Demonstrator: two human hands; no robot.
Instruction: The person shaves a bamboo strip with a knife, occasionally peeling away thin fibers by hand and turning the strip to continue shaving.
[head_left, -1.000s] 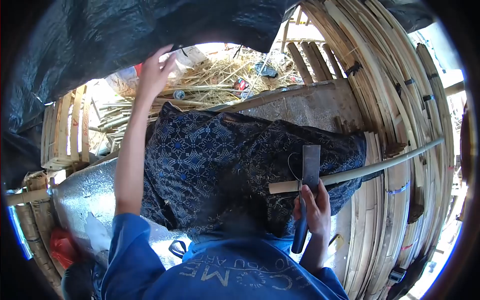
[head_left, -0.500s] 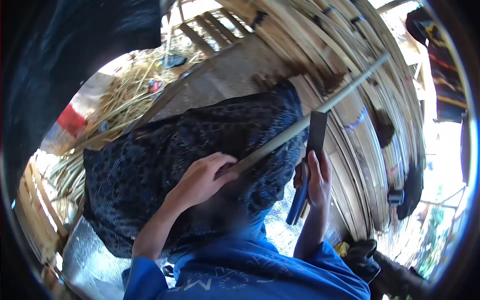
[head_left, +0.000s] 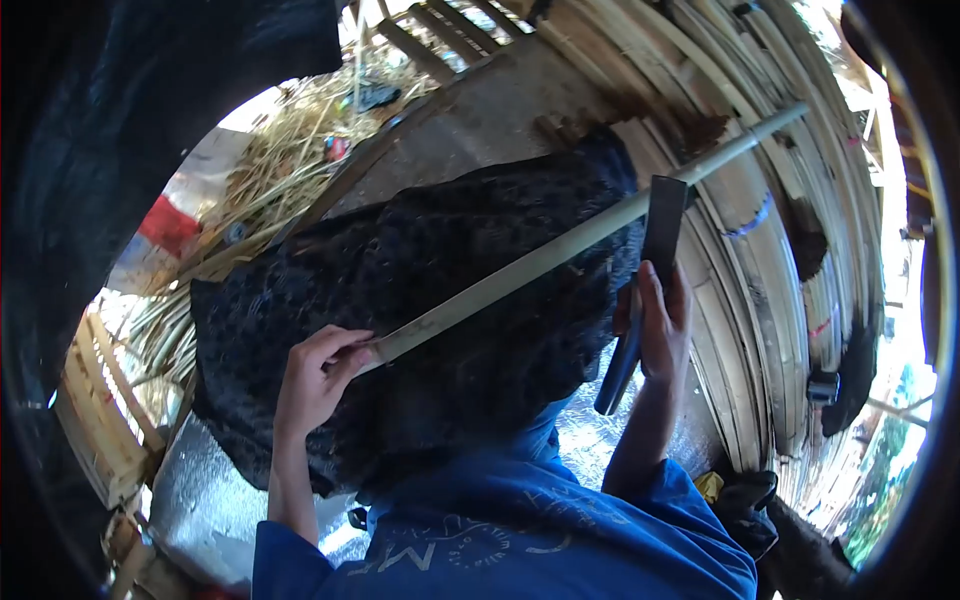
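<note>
My left hand (head_left: 316, 382) pinches the near end of a long, pale green bamboo strip (head_left: 512, 284). The strip slants up to the right over the dark patterned cloth (head_left: 270, 345) on my lap. In my right hand (head_left: 664, 330) is a broad-bladed knife (head_left: 664, 222), its dark blade pointing up and its dark tubular handle sticking out below the fist. The blade overlaps the strip partway along its length. Beyond the blade, the strip's far end reaches over the stacked bamboo.
Bundled bamboo slats (head_left: 740, 270) curve along the right side. Loose bamboo shavings (head_left: 270, 180) lie at the upper left, near a red item (head_left: 170, 226). A wooden crate-like frame (head_left: 105, 415) stands at the left. A black bag (head_left: 748, 508) sits at the lower right.
My left hand has drawn back to the lower left along with the strip's near end, so more strip shows between the hands. The knife has moved slightly up and right in view.
</note>
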